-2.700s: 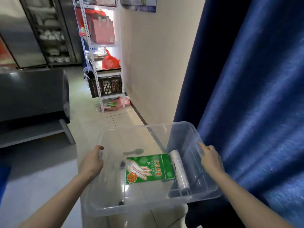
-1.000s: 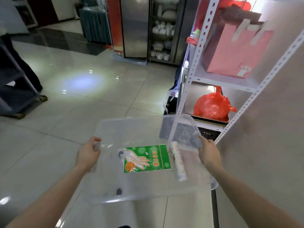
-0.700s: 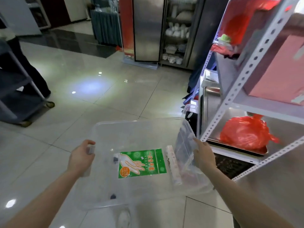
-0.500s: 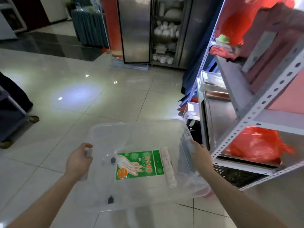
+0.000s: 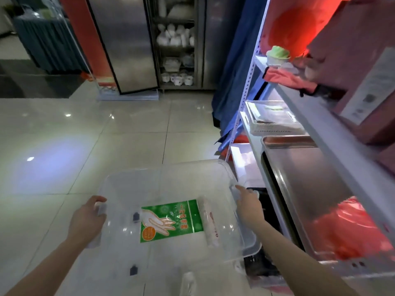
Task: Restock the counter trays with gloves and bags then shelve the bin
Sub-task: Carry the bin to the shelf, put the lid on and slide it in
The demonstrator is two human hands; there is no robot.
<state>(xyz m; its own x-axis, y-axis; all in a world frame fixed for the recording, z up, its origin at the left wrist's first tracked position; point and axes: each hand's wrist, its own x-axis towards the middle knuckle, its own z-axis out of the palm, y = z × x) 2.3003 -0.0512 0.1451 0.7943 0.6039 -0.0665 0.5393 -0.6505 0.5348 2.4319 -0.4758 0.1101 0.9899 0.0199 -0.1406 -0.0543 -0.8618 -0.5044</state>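
I carry a clear plastic bin [image 5: 171, 174] level in front of me, above the tiled floor. My left hand [image 5: 88, 216] grips its left rim and my right hand [image 5: 248, 205] grips its right rim. Inside lies a green pack of disposable gloves [image 5: 171, 220] flat on the bottom. A white roll of bags [image 5: 210, 223] rests just right of the pack. The bin's right side is close to a white metal shelf rack [image 5: 245, 95].
The rack on my right holds a steel tray [image 5: 303, 176], a red plastic bag [image 5: 352, 229], a flat clear box [image 5: 271, 116] and pink boxes [image 5: 359, 67] higher up. A steel cabinet [image 5: 128, 43] and a glass-door cupboard of white dishes [image 5: 177, 43] stand ahead. A blue curtain [image 5: 230, 67] hangs behind the rack.
I have walked from beside the blue curtain up to the shelf rack, carrying the bin. The rack now fills the right side of view. Both hands keep the same grip.
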